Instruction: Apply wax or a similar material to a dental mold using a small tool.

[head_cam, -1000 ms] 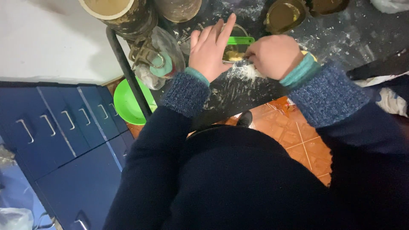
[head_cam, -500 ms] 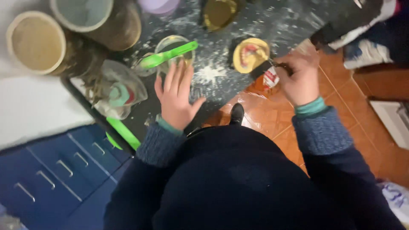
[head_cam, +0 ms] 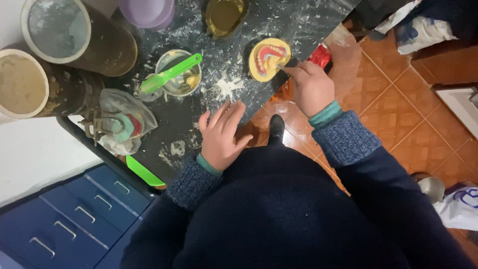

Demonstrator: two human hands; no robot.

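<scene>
My left hand lies flat, fingers spread, on the dark powder-dusted worktop, holding nothing. My right hand grips a thin metal tool whose tip touches a round yellow mould with a red denture-shaped piece at the worktop's edge. A small red object sits just behind that hand. A small bowl with a green spatula across it stands beyond my left hand, beside a patch of white powder.
Two large cylindrical containers stand at the left, with a purple bowl and a glass bowl of yellowish liquid at the back. A wrapped clamp-like object sits near the left edge. Blue drawers are below left; orange floor tiles right.
My right hand left the powder by the green spatula, moved right to the yellow mould and now holds the tool on it. My left hand dropped flat onto the worktop. The view shifted.
</scene>
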